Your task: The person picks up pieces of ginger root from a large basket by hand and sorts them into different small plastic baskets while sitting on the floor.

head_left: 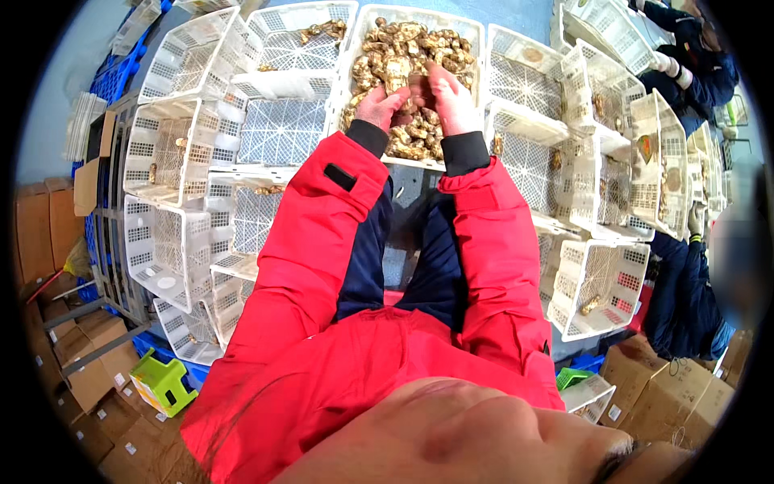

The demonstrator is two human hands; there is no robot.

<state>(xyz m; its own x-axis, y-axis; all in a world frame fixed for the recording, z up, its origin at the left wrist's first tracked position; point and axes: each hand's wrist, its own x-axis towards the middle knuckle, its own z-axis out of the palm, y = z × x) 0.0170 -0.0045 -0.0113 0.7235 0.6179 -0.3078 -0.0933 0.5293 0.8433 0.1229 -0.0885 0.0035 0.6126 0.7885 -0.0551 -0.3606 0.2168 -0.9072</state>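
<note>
Straight in front of me stands a white plastic crate (479,48) heaped with brown and cream mushrooms (447,47); they look like matsutake. My left hand (377,108) is over its near part, fingers closed at the lower end of a large pale mushroom (397,71) that stands out above the heap. Just right of it my right hand (453,103) is held with fingers apart, reaching in beside the same mushroom. Its inner fingers lie in shadow, and whether they touch the mushroom I cannot make out.
White mesh crates (284,133) flank me on the left, and more crates (528,157) on the right, several holding a few mushrooms. A green-yellow stool (161,382) and cardboard boxes (101,347) are at lower left. Co-workers in dark clothing (685,298) are at the far right.
</note>
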